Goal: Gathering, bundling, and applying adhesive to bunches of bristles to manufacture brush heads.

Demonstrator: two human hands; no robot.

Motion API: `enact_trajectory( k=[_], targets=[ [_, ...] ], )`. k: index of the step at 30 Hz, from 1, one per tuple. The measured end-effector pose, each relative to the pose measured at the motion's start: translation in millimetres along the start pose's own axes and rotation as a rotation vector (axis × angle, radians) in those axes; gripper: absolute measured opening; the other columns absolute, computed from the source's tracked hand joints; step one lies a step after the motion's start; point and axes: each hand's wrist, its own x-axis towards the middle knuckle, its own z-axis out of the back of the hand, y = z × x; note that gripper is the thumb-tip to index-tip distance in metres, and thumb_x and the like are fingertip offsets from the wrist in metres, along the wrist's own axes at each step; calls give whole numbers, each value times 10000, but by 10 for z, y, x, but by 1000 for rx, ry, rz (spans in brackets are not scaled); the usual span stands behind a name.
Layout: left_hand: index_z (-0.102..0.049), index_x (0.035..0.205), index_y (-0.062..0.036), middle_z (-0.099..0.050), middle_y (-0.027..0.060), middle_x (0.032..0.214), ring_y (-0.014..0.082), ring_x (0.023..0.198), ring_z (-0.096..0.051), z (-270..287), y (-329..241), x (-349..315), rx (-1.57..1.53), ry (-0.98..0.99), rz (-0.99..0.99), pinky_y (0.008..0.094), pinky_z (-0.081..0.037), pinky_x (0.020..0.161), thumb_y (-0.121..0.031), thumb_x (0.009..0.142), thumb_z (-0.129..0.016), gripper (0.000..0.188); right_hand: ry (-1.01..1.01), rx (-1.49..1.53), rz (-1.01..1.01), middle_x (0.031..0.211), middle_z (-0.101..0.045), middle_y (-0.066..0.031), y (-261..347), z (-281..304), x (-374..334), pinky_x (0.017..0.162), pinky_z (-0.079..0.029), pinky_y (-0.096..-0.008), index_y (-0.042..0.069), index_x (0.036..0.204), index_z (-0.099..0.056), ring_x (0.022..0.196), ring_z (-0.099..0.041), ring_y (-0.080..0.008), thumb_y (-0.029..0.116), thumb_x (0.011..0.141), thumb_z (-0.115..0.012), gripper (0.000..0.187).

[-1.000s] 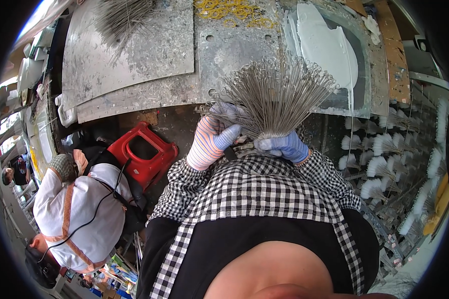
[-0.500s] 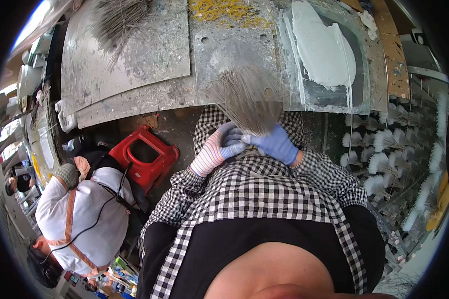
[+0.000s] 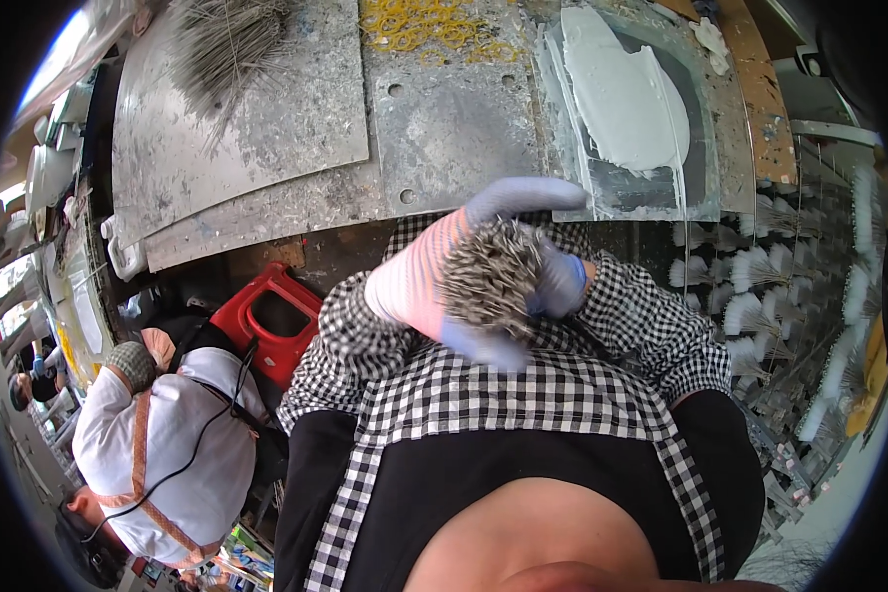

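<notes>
A thick bundle of thin grey wires [image 3: 491,276] is in front of my apron, its cut ends turned up toward me. My right hand [image 3: 562,284], in a blue glove, grips the bundle from the right, its fingers partly hidden. Spread around the left side of the wire ends is my left hand [image 3: 434,271], in a striped glove with bluish fingertips. Its fingers stretch along the far side and its thumb lies on the near side. Whether the left palm presses on the wires is hard to see.
A paint-stained table holds another wire bundle [image 3: 229,49], yellow rings [image 3: 434,28] and a board with white paste [image 3: 627,94]. White-tipped bunches [image 3: 755,276] hang at right. A red stool [image 3: 276,321] and a co-worker in white [image 3: 173,444] are at left.
The bundle has tipped from leaning toward the table to pointing its ends up at me. My left hand has left its lower end and spread beside the wire ends.
</notes>
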Motion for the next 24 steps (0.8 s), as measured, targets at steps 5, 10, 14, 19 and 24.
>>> enact_trajectory(
  k=[5,10,14,19,24],
  targets=[
    [-570,1185,-59,-725,57,927,161,844,-695,-48,-151,77,135,-121,-185,321,-560,851,-45,691,-821,555,-699,-342,-114,1261,-627,-129,-68,267,60,939,-546,-386,111,1445,-452,1144,-630,-240,215,742,-857,817],
    [-619,891,-70,-669,58,849,170,780,-663,-73,-347,77,-147,-473,-129,282,-545,733,37,643,-770,309,5,320,884,1252,-615,-116,-798,915,111,961,-528,-369,129,1475,-410,1112,-639,-224,322,577,-985,1084],
    [-598,870,-68,-643,24,805,110,734,-635,79,-221,79,201,-525,-188,269,-529,669,49,644,-756,300,265,525,770,1250,-602,-107,-927,1078,219,901,-537,-350,154,1516,-369,1030,-634,-200,236,576,-985,1126],
    [-599,894,-64,-633,-1,800,79,703,-609,252,-336,-3,297,-478,-434,240,-505,648,47,637,-761,323,249,830,584,1174,-626,-83,-1005,1317,267,865,-532,-299,135,1451,-471,992,-626,-156,254,798,-841,760],
    [-622,1083,-31,-688,72,913,180,804,-684,791,439,417,755,-671,-272,312,-561,731,-92,855,-712,252,-201,424,862,1151,-672,-90,-133,1811,167,939,-520,-332,43,1305,-601,1081,-640,-177,257,943,-692,430]
  ],
)
